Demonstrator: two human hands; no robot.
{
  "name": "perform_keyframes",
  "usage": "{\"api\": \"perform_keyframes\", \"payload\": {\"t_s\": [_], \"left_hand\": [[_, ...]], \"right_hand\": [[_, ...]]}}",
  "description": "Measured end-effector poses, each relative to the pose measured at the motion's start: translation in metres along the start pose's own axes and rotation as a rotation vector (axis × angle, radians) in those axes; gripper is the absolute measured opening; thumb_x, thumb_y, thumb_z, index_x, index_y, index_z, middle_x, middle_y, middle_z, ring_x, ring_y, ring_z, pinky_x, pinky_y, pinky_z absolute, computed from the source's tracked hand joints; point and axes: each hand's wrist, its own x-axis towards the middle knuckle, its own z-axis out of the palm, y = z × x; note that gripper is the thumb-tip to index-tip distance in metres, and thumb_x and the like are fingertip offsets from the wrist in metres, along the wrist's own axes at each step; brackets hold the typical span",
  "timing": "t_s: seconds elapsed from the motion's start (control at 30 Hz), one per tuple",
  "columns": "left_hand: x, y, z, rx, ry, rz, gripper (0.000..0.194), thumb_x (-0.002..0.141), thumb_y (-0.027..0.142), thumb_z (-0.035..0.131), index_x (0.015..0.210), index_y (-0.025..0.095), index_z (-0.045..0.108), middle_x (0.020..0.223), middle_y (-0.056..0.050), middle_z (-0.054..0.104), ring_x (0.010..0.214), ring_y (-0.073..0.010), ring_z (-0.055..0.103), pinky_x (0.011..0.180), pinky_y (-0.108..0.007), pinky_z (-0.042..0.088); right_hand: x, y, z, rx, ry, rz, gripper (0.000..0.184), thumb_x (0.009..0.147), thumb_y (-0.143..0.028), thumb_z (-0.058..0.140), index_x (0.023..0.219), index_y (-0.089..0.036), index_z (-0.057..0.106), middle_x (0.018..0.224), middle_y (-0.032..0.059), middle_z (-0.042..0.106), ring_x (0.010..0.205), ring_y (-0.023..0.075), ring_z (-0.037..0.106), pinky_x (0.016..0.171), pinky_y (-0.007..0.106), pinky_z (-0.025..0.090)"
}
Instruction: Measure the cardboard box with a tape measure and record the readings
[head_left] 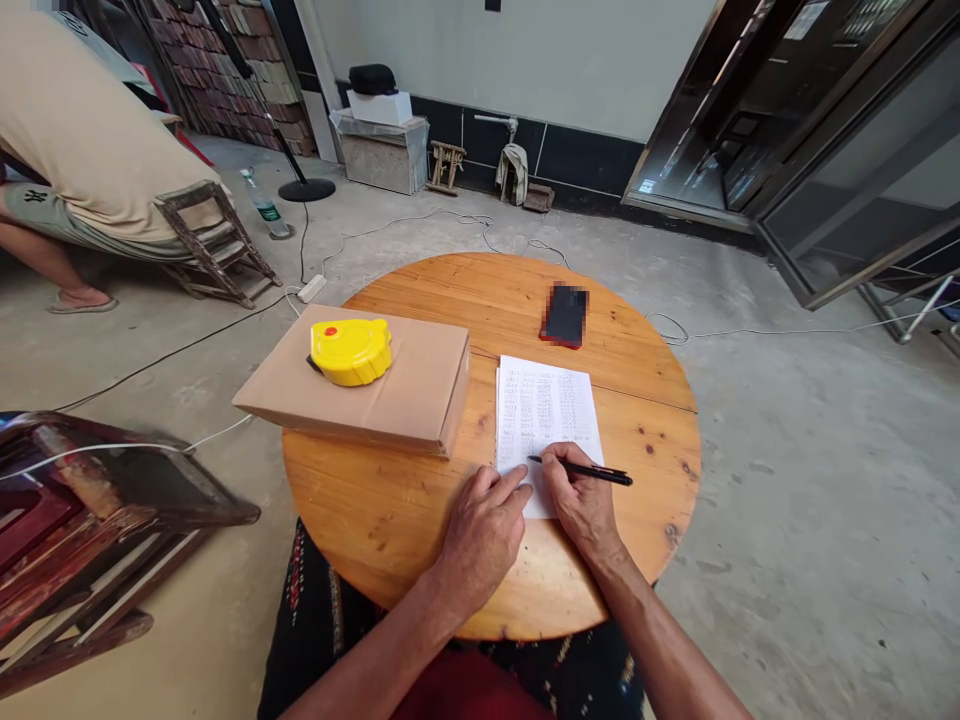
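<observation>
A round wooden table (pixel 420 520) stands in front of me. A white sheet of paper (pixel 546 410) with rows of handwriting lies on it. My right hand (pixel 581 500) is closed round a black pen (pixel 589 470), whose tip touches the lower part of the sheet. My left hand (pixel 480 535) rests flat with fingers spread, pressing the sheet's lower left corner. To the left lies a flat cardboard box (pixel 405 395) with a yellow tape measure (pixel 351 351) on top. A dark phone (pixel 565 315) lies beyond the paper.
A person in a beige shirt (pixel 75 130) bends over at the far left beside a wooden stool (pixel 217 245). A dark wooden chair (pixel 90 530) lies at my left. Cables, a water bottle (pixel 264 205), a stand base and boxes are on the concrete floor.
</observation>
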Motion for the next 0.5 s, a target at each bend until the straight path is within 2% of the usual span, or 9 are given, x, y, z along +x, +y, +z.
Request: {"api": "perform_keyframes", "payload": {"t_s": [0.5], "left_hand": [[0.0000,0.0006,-0.0014,-0.026,-0.017,-0.013,0.037,0.081,-0.001,0.052,0.109,0.020,0.065,0.128,-0.002,0.064,0.096,-0.0237,0.053,0.085,-0.040,0.052]], "right_hand": [[0.0004,-0.0003,0.0001,-0.038,-0.048,-0.012,0.018,0.091,-0.027,0.050,0.077,-0.018,0.058,0.064,-0.0026,0.052,0.058,0.0124,0.045,0.055,0.025,0.037]]}}
